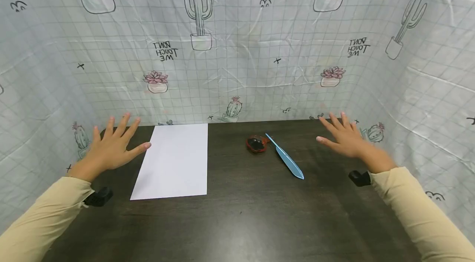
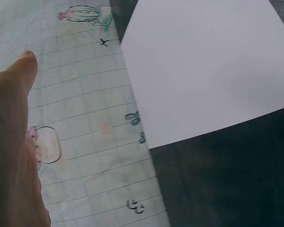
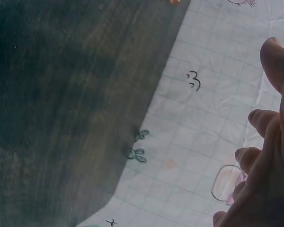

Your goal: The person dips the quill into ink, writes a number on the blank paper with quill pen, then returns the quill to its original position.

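The white paper lies flat on the dark table, with its far edge close to the cloth wall. To the right of the paper there is a small red and black thing, and past that, farther from the paper, a thin blue feather-shaped thing. The left grip is by the left side of the paper, and the right grip is far off to the paper's right, past the blue thing. Both grips have their fingers spread apart, and they hold nothing. The paper looks very light and floppy, so it should slide easily and could crease or tear if pulled hard. It would be best to pinch it softly at a near corner, or to push it over the table with a flat palm. The blue thing looks light, smooth and a bit slippery; I can't tell if it is stiff or bends. The middle of its wide part looks like a good place to take hold, since its skinny end might snap. The red and black thing looks small and hard, so fingertips on its two sides should do.
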